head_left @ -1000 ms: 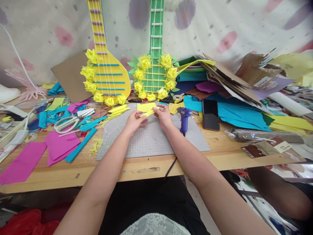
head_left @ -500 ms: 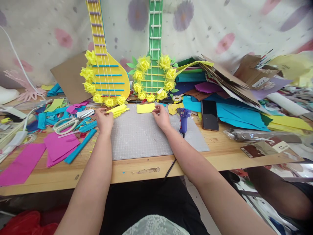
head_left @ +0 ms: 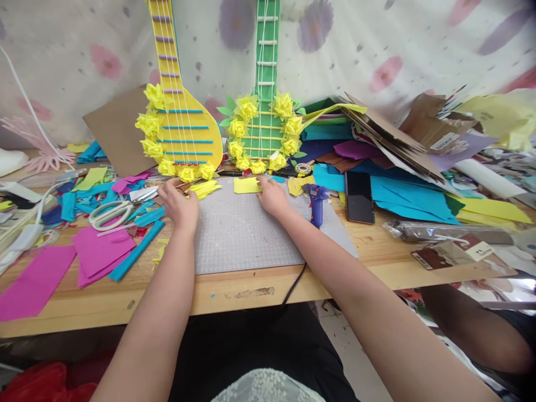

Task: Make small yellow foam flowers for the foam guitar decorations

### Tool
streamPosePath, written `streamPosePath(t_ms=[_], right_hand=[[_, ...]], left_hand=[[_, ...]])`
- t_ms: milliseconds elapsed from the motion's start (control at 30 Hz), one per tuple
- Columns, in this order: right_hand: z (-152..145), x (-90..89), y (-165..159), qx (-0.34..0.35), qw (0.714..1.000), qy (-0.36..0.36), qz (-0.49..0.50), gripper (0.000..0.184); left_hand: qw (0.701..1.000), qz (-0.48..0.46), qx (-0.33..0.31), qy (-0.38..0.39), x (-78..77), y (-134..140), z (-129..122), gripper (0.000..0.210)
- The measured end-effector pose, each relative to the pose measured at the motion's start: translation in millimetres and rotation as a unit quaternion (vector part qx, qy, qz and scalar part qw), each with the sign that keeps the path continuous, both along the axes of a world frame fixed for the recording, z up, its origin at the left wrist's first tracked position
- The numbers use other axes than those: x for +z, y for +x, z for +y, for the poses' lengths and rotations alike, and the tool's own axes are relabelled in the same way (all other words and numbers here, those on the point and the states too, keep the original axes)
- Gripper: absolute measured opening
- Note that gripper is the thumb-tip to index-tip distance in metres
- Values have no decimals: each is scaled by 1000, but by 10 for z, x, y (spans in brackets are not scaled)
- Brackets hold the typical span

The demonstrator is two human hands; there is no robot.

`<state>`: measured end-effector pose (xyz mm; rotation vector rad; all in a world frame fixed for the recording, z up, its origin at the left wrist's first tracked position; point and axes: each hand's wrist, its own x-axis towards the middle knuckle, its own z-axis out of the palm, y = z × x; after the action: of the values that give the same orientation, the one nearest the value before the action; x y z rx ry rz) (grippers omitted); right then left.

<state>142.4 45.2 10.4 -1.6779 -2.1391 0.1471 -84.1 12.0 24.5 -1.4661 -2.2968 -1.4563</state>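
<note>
My left hand point(head_left: 180, 205) is at the left edge of the grey cutting mat point(head_left: 234, 240), fingers apart, beside a loose bunch of yellow paper strips point(head_left: 206, 188). The thumb is close to the strips; I cannot tell if it touches them. My right hand point(head_left: 274, 196) rests on the right end of a small stack of yellow paper point(head_left: 245, 185) near the mat's far edge. Its fingers are stretched out and partly cover the paper. A purple glue gun point(head_left: 317, 205) stands upright to the right of my right hand.
Behind the mat stand a yellow paper lute point(head_left: 201, 134) and a green one point(head_left: 263, 134), trimmed with yellow paper flowers. Scissors point(head_left: 111, 215), pink sheets point(head_left: 103, 248) and scraps lie left. A phone point(head_left: 359, 196), blue paper point(head_left: 410, 198) and cardboard point(head_left: 389, 134) lie right.
The left hand's fingers have spread and its thumb has come off the yellow strips. My right hand has moved slightly left, further over the yellow paper stack. The view has shifted a little.
</note>
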Motion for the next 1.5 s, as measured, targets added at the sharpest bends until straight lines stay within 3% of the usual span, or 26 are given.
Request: streamPosePath(t_ms=[167,333,500,700,1033,1233,1367,1500], right_hand=[[97,-6,-19,21,997,20,-77,32],[130,-1,-6,-14,1000,15,-22,35],[179,57,29,-36,996,-41,77,24],[240,147,133,19,996,-66,62,15],[241,168,66,9,999,-46,16,22],[255,363,71,21,1000,-4,21,24],[21,467,33,102,994,31,15,24],[-243,344,27,189,981,-36,5,21]], left_hand=[[992,6,-126,26,-63,182,-20,36],[985,4,-172,22,-88,309,-44,36],[982,-6,-186,16,-85,326,-60,33],[980,-21,-197,-1,-83,343,-60,32],[981,-29,-192,-8,-115,341,-49,33],[979,-27,-200,6,-134,328,-41,39],[966,34,-254,32,-110,350,-81,51],[921,106,-374,-3,-83,427,-137,68]])
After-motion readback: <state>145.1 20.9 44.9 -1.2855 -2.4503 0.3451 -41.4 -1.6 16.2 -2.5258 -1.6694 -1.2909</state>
